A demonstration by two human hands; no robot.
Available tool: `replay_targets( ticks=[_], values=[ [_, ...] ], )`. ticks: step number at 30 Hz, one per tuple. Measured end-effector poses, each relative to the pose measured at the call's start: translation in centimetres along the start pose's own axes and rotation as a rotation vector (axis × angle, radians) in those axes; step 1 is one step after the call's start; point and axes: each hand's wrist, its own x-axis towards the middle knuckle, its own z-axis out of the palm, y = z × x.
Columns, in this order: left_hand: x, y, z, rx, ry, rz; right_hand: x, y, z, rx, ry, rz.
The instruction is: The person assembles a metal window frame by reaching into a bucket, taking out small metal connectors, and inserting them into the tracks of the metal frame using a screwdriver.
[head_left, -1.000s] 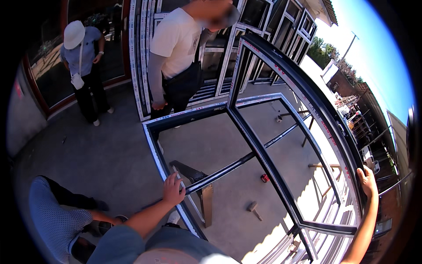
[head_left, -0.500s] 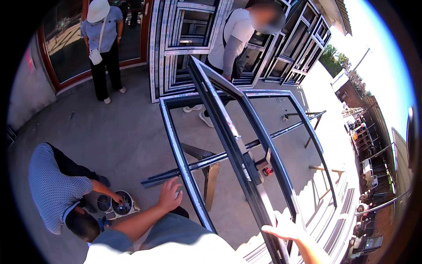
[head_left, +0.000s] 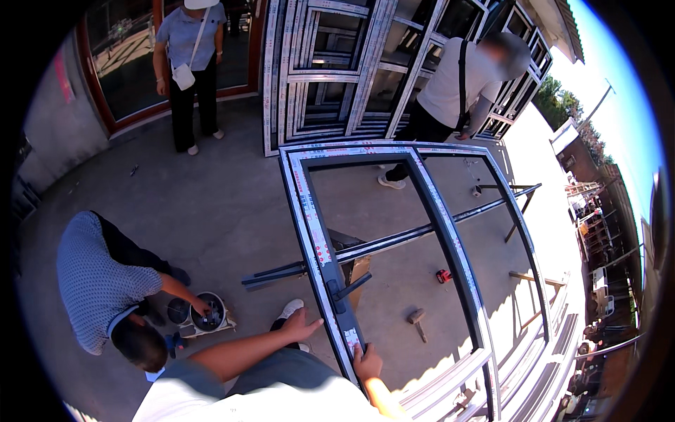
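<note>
A dark window frame [head_left: 290,184] with printed protective film lies flat across a metal support bar [head_left: 394,243]. Inside its left half sits a window sash [head_left: 318,243], level with the frame, its handle [head_left: 351,285] sticking inward over the opening. My right hand [head_left: 368,363] is closed on the sash's left stile, just nearer me than the handle. By the frame's outer left edge, my left hand [head_left: 302,326] has its fingers stretched out; a fingertip reaches the edge, though contact is hard to tell.
A crouching co-worker [head_left: 105,281] at left reaches into a bucket [head_left: 209,311]. Another person in a white shirt [head_left: 450,88] stands beyond the frame, before stacked window frames [head_left: 323,74]. A person in a hat [head_left: 193,42] stands far left. A mallet [head_left: 417,322] and red tool [head_left: 444,276] lie below.
The sash, tilted up before, now lies down in the frame. My right hand went from open to gripping its stile. The white-shirted person moved right; the view shifted.
</note>
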Motion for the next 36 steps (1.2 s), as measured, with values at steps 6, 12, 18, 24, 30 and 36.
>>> replay_targets(
  ticks=[6, 12, 18, 24, 30, 36],
  values=[
    [6.2, 0.1, 6.0, -0.240, -0.065, 0.082, 0.2, -0.5, 0.1, -0.002, 0.005, -0.031],
    [5.0, 3.5, 4.1, -0.315, -0.117, -0.004, 0.9, -0.2, -1.5, -0.003, -0.117, 0.055],
    [4.6, 5.5, 1.8, -0.490, -0.257, -0.153, 2.5, -0.3, -3.7, -0.073, -0.292, 0.049],
    [4.8, 3.1, 4.2, -0.377, -0.002, -0.127, 3.7, 1.1, -2.9, 0.142, -0.386, 0.123],
    [4.6, 4.1, 2.8, -1.027, -0.352, -0.239, 3.8, 3.0, -1.4, 0.439, -0.473, 0.363],
    [5.2, 1.3, 3.9, -1.269, -0.490, -0.290, 5.2, 6.5, 1.5, 0.692, -0.752, 0.507]
  ],
)
